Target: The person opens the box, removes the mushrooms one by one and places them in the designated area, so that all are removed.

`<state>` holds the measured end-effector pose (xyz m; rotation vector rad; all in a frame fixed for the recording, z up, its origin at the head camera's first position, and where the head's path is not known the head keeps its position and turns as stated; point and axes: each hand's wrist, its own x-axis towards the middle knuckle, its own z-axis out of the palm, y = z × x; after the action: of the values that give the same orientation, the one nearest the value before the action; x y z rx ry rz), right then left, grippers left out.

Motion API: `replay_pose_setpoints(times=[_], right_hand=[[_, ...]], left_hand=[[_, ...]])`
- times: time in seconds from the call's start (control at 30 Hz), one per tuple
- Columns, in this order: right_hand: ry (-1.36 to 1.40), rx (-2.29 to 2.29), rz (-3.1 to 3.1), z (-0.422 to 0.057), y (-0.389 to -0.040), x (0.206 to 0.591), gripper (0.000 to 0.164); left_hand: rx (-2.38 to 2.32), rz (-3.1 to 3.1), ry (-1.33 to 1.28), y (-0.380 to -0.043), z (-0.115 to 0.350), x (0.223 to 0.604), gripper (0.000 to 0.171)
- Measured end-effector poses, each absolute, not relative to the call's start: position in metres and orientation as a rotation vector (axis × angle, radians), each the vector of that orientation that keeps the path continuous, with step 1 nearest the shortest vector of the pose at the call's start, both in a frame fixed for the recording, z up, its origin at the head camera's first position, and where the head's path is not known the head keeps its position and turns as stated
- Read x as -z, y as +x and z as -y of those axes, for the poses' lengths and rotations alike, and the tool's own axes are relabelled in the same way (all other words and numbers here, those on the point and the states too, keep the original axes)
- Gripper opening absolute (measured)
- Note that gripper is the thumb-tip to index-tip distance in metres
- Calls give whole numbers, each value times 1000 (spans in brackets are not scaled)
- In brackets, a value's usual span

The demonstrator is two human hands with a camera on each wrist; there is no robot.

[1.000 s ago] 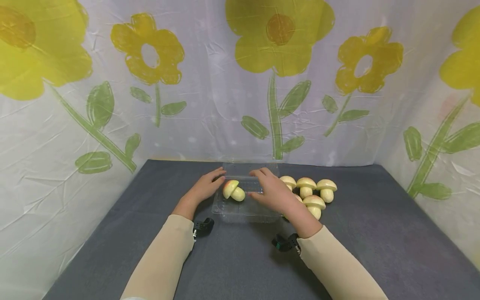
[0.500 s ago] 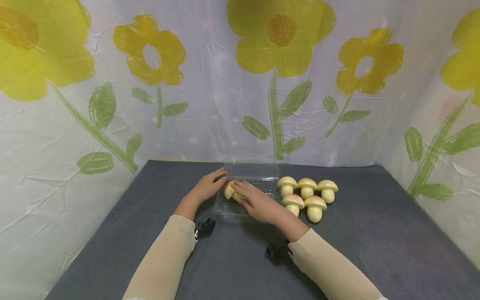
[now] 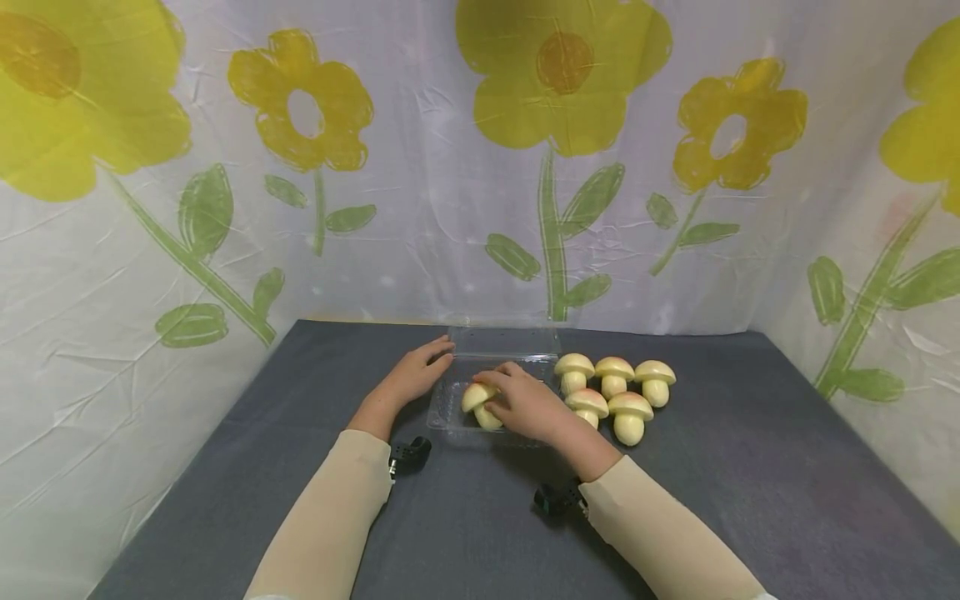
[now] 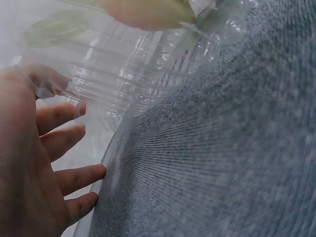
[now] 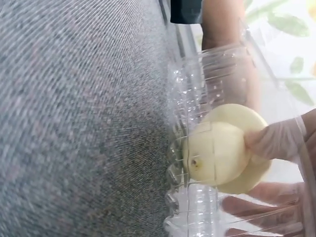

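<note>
In the head view my right hand (image 3: 528, 404) holds a toy mushroom (image 3: 483, 406) with a pale cap and stem inside a clear plastic container (image 3: 442, 417). Through the plastic in the right wrist view, the thumb presses against the mushroom (image 5: 219, 153) where stem meets cap; the other fingers are partly hidden. My left hand (image 3: 408, 379) is at the container's left side, fingers extended and spread. The left wrist view shows its thumb behind the plastic and the other fingers (image 4: 64, 140) close to the wall; a firm grip cannot be made out.
Several more toy mushrooms (image 3: 614, 375) stand upright in two rows just right of the container. The container's lid (image 3: 502, 339) lies open toward the back. A dark grey cloth (image 3: 465, 533) covers the table, and a flower-printed curtain (image 3: 420, 225) hangs behind it.
My right hand moved left to the mushroom in the container and took hold of it. The mushroom has turned more upright and shifted slightly right and nearer. My left hand has barely moved.
</note>
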<state>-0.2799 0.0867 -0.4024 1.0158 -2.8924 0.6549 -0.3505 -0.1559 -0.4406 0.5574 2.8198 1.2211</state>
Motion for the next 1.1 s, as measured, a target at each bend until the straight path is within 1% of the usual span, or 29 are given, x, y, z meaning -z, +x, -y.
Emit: replay_pose_setpoints(times=[0.2,0.4,0.53,0.63,0.7,0.77,0.93,1.1], right_hand=[[1029,-637,2881,-86,-279,397,40],[967,-561,2875,-87,-277,392,34],[927,-555,2888,-90,-280,389,35],[917,-587,2891,-96,-280,385,42],[920,-623,2893,-100,-280,381,47],[930,-690,2889,-106,-279,375,48],[898,-955,2898,-125,-279,360,43],[817,-1180,2929,-149,-279,342,42]], left_hand=[[-1231,-2809,558,-351,157,440,53],[-1221,-2821,564,-352,157,441,53],[-1210,-2828,547,-352,156,441,52],[-1213,-2831,535,-351,155,441,51],[-1218,-2830,532,-351,155,441,51],[-1219,-2836,534,-351,155,441,51],[-1229,-2833,551,-350,155,441,51],[-1235,-2830,555,-351,155,441,51]])
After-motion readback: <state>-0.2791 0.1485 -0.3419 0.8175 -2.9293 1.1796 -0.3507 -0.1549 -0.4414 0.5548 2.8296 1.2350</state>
